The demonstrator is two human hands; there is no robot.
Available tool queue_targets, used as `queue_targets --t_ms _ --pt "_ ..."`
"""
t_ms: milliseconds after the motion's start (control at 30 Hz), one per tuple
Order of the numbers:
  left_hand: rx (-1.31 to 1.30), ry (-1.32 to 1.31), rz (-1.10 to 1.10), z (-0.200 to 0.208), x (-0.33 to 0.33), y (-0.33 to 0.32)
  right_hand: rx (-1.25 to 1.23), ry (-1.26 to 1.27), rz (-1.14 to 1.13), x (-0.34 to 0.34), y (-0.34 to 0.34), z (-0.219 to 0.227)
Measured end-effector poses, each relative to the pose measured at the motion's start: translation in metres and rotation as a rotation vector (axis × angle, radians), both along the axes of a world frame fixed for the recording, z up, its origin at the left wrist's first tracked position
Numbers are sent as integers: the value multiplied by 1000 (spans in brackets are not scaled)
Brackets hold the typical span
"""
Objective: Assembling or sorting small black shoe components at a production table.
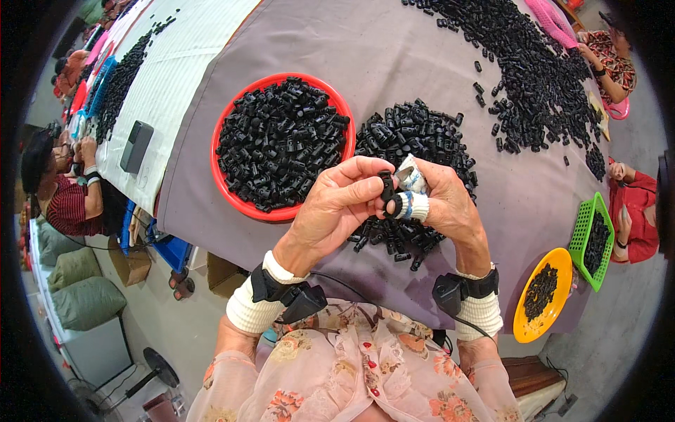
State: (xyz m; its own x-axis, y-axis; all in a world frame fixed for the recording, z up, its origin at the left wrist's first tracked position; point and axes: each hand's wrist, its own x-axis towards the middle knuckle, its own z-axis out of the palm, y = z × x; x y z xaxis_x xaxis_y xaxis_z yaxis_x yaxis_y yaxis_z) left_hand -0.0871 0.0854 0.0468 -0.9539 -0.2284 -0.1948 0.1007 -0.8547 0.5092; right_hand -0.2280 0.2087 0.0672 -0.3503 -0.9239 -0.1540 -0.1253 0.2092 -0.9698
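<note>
Black plastic is what I'm watching from my end of the feed: one small cylindrical part, held near the centre of the frame, just above the nearer pile. The left hand has it pinched between thumb and forefinger, the gap closed down to the part's own width. The right hand is curled in from the other side, its wrapped thumb and wrapped finger nearly closed beside the part; I can't tell whether they grip it too. I'd judge the wraps guard skin or add friction, and the two-sided hold keeps something so small steady.

Its long axis runs close to vertical in the frame, upper end pointing to the top edge with a slight lean left; fingers crowd the lower end, so I can't tell which end is which.

A red basin full of similar parts sits left of centre, just beside the pile; I read both as placed for short reaches. At lower right, an orange plate holds smaller dark pieces.
</note>
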Motion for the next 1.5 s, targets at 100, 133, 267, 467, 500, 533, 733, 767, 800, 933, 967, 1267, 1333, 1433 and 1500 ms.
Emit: queue_targets --t_ms 100,133,267,467,500,533,733,767,800,933,967,1267,1333,1433,1500 --pt "-14 -1 10 0 0 0 32 6 -6 -1 0 0" --pt "-14 -2 11 1 -1 0 31 6 -6 0 0 0" --pt "-1 -43 37 2 -2 2 32 -48 -16 0 0 1" --pt "17 -23 31 1 -2 3 23 -96 -39 2 0 3" --pt "36 -14 30 1 -2 3 20 -89 -45 2 0 2" --pt "35 -15 30 1 -2 4 20 -90 -44 3 1 0" --pt "9 -90 62 1 -7 10 -221 136 -149 9 2 -7" --pt "12 -67 65 -1 -6 10 -165 84 -151 10 2 -2" --pt "14 -45 67 -3 -5 10 -108 31 -154 11 1 0" --pt "-9 -64 72 -2 -6 12 -121 18 -172 9 3 -2" --pt "-12 -78 65 -1 -6 12 -125 7 -170 9 3 -3" --pt "30 -51 43 -6 -6 9 -48 -4 -140 7 5 -2" --pt "52 -48 32 -6 -6 9 -48 1 -141 6 5 -6" --pt "51 -68 23 -5 -7 9 -78 76 -72 3 7 -14" --pt "88 -28 -1 -11 -4 7 -67 113 -53 3 6 -13"
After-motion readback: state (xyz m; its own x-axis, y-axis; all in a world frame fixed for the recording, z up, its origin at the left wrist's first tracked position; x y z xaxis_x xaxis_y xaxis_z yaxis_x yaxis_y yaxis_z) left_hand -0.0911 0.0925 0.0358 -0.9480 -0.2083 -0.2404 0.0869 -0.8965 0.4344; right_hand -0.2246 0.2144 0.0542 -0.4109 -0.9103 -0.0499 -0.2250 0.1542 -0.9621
